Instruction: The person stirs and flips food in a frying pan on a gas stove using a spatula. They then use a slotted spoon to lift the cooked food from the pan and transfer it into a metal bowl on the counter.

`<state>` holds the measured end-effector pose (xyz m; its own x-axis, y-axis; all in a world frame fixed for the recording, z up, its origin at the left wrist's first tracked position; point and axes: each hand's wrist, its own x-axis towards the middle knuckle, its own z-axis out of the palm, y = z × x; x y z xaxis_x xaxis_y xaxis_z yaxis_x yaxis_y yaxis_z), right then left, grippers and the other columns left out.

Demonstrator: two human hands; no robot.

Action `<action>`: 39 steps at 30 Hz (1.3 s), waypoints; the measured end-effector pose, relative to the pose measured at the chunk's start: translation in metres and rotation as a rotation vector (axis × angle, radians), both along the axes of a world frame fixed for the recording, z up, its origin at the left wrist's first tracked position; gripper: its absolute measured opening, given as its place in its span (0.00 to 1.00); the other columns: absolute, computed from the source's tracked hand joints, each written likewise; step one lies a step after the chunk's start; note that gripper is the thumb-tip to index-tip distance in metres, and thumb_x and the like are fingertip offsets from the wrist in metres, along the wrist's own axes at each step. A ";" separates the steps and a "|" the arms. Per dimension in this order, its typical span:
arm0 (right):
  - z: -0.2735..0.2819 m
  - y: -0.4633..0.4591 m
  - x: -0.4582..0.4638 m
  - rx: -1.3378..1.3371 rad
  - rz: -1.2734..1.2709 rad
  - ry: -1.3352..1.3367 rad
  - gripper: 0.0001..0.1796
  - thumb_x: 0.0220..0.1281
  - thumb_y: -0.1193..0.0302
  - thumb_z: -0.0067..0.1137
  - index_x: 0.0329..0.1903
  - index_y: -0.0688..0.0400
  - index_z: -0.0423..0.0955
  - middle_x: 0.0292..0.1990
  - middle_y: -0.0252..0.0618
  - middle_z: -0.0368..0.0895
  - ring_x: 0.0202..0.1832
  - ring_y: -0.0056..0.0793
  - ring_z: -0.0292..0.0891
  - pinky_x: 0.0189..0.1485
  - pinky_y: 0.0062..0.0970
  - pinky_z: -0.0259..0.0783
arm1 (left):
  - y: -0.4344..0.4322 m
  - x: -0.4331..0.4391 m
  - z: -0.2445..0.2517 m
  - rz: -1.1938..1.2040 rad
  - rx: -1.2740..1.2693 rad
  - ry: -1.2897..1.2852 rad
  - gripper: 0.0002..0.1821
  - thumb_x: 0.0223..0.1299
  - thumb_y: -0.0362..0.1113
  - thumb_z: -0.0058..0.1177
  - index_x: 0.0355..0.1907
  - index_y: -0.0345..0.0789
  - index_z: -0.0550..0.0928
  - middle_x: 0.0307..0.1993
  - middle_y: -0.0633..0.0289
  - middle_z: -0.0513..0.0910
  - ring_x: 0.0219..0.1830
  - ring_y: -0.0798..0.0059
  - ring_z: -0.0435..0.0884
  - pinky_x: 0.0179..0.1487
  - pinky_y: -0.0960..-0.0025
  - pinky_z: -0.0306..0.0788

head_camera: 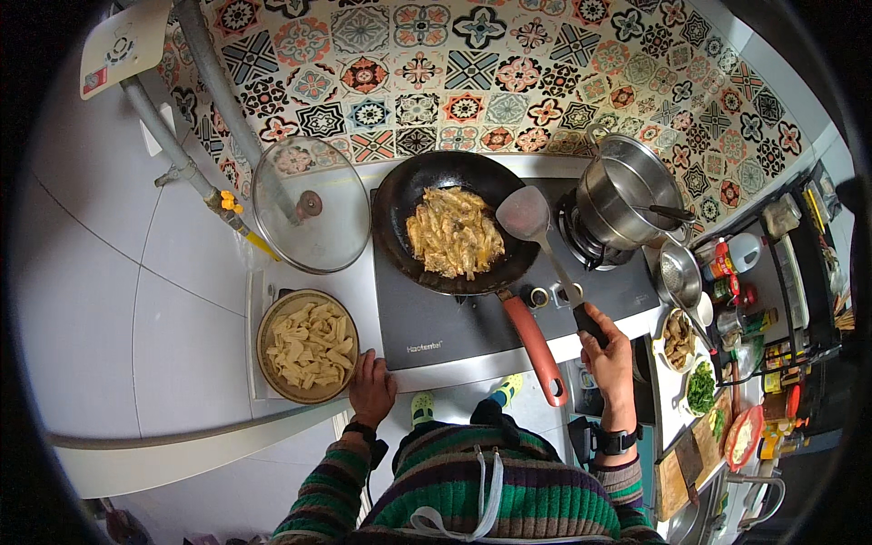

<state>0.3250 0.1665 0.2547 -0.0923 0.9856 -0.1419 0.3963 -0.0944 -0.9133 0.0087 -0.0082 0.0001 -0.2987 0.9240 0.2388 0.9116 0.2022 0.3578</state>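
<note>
My right hand (608, 361) grips the black handle of a wok spatula (526, 212), its wide blade over the right rim of a dark wok (395, 218). Browned small fried fish (455, 233), or similar pieces, lie heaped in the middle of the wok. The wok's red handle (535, 347) points towards me, with no hand on it. Beside a brown-rimmed bowl (267, 371), my left hand (372, 392) rests at the counter's front edge, holding nothing. Pale cut strips (310, 346), perhaps tofu skin, fill that bowl.
A glass lid (286, 225) leans against the wall, left of the gas stove (436, 334). A steel pot (620, 191) stands over the right burner. To the right are a strainer (681, 276), chopped greens (701, 388), a cleaver (688, 458) on a cutting board (671, 497), and several bottles.
</note>
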 end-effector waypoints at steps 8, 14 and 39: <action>0.002 -0.001 0.001 -0.029 -0.011 -0.011 0.24 0.65 0.80 0.53 0.65 0.62 0.69 0.24 0.25 0.70 0.19 0.12 0.63 0.20 0.15 0.58 | 0.002 0.000 0.000 0.007 -0.023 -0.001 0.21 0.55 0.39 0.54 0.51 0.33 0.72 0.62 0.48 0.68 0.67 0.50 0.63 0.67 0.50 0.60; 0.005 0.000 0.000 -0.067 -0.009 -0.004 0.24 0.66 0.81 0.53 0.65 0.63 0.68 0.28 0.28 0.72 0.24 0.14 0.65 0.27 0.17 0.64 | 0.000 0.000 -0.005 0.012 -0.036 0.006 0.22 0.54 0.39 0.55 0.52 0.34 0.72 0.63 0.48 0.68 0.67 0.50 0.63 0.68 0.50 0.59; -0.001 -0.002 0.002 -0.100 -0.028 0.037 0.22 0.69 0.79 0.49 0.65 0.62 0.69 0.29 0.29 0.73 0.25 0.15 0.65 0.27 0.17 0.64 | 0.000 0.000 -0.005 0.014 -0.033 0.013 0.22 0.57 0.41 0.53 0.53 0.34 0.73 0.64 0.49 0.67 0.68 0.52 0.62 0.69 0.52 0.57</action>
